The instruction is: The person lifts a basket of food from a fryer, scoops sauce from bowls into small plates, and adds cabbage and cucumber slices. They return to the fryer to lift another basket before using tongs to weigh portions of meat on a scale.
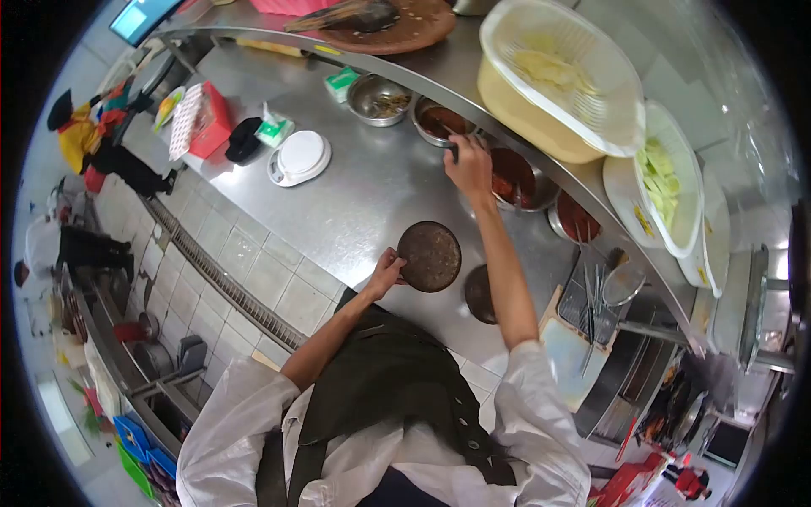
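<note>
Single head-worn fisheye view, steeply downward over the steel counter, close above both arms.

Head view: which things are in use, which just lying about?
In use: left hand holding round dark plate; right hand with a grip on a utensil handle at the sauce bowls.

Lying about: kitchen scale, red box, yellow basket, cutting board.
</note>
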The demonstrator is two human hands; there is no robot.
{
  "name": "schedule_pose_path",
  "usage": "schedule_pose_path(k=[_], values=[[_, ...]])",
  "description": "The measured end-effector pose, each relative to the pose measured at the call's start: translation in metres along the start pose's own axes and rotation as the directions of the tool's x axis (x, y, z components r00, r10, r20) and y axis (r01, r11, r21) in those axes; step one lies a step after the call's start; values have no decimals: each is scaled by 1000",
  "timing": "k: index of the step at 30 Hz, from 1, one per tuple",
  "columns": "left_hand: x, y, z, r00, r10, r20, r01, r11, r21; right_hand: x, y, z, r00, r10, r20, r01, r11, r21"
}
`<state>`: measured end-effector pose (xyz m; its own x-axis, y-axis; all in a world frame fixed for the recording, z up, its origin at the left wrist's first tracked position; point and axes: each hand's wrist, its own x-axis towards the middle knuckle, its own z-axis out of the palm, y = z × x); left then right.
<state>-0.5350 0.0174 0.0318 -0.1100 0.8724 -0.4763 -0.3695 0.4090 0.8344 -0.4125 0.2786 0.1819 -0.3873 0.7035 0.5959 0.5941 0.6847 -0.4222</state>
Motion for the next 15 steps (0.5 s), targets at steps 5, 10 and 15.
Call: schedule_pose_path(k=[5, 10, 15], values=[[-7, 18, -42, 998, 33, -61, -31, 999, 34, 25, 55, 105, 958, 65, 280, 58, 911, -408], [-26, 33, -110, 981, 102, -167, -108, 994, -29, -10, 28, 106, 999, 38, 35, -16, 879, -477], [-44, 32, -173, 958, 86, -274, -97, 995, -28, -73, -21, 93, 984, 77, 158, -19, 939, -344]])
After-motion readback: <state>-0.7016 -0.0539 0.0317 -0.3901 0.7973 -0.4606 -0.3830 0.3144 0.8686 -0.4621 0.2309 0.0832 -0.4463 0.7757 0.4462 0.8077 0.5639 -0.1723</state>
